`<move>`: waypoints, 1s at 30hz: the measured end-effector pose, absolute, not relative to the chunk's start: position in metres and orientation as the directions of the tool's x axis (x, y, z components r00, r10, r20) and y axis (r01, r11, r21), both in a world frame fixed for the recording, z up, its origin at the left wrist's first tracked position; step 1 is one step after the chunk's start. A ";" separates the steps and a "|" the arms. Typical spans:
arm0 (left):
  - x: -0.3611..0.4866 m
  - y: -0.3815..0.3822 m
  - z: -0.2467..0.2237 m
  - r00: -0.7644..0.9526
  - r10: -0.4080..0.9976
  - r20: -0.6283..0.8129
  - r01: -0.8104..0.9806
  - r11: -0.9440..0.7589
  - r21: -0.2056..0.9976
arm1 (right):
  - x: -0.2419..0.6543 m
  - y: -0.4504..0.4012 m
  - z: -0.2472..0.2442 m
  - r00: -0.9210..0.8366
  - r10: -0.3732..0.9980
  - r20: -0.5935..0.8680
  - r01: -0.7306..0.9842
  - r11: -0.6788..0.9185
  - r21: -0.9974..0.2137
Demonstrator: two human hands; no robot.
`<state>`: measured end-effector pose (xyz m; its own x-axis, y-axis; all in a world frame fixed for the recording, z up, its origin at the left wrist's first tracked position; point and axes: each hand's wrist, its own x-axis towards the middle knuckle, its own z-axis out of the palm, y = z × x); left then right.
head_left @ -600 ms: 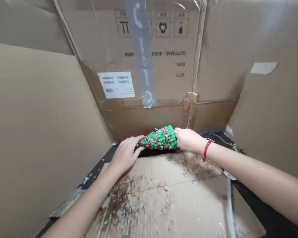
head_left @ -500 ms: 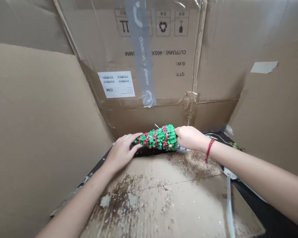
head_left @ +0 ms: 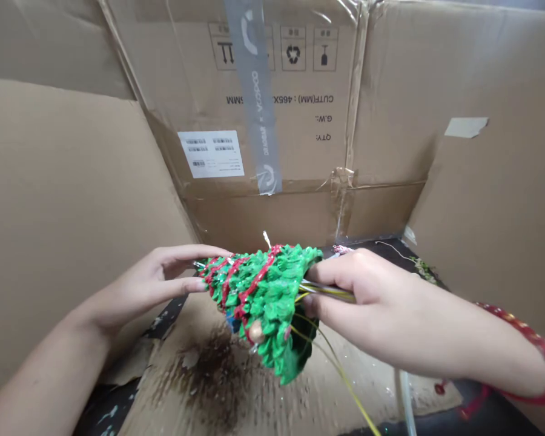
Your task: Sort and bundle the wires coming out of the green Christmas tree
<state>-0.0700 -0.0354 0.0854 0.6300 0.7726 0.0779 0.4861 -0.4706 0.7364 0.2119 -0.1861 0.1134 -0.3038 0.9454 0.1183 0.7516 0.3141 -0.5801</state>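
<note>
Christmas-tree ornament (head_left: pixel 266 303) is held in the air over the middle of a stained cardboard sheet (head_left: pixel 358 387), nearer its far edge than its near one. It lies tilted, with its narrow tip toward the person's left and its hollow base facing lower right. Its knobbly green body is wound with a red glitter garland (head_left: pixel 254 284), and a small gold bead (head_left: pixel 255 331) sits low on one side.

A bundle of wires (head_left: pixel 327 290) runs out of the open base, and thin yellow strands (head_left: pixel 340 375) trail down toward the sheet. The right hand (head_left: pixel 372 309) is clenched, its thumb and fingers pinching the wires at the base rim. Whether it also grips the tree's shell is hidden. The left hand (head_left: pixel 163 275) is open, with its thumb and fingers parted on either side of the tip. Whether they touch the tree is hard to tell.

As things stand, the ornament is off the sheet and its wires are exposed, with no visible connection to anything. A red beaded bracelet (head_left: pixel 540 345) circles the right wrist. Cardboard flaps (head_left: pixel 72 181) rise around the sheet, and a clear plastic tube (head_left: pixel 404 399) lies across its right side.
</note>
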 end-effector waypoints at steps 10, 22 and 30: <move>-0.069 -0.048 0.062 0.684 0.711 -0.163 0.555 -0.362 0.749 | 0.207 -0.200 0.072 -0.233 0.956 -0.180 0.655 0.018 -0.755; -0.069 -0.041 0.041 0.715 0.679 -0.167 0.586 -0.452 0.672 | 0.203 -0.197 0.023 -0.244 0.943 -0.224 0.625 -0.024 -0.780; -0.075 -0.041 0.039 0.680 0.700 -0.219 0.655 -0.445 0.611 | 0.200 -0.199 0.023 -0.275 0.900 -0.339 0.645 -0.089 -0.759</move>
<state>-0.0754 -0.0405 0.0393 0.6796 0.7003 -0.2185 0.6547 -0.4446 0.6113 0.1999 -0.1986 0.0229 -0.2752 0.8997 -0.3389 0.6446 -0.0889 -0.7594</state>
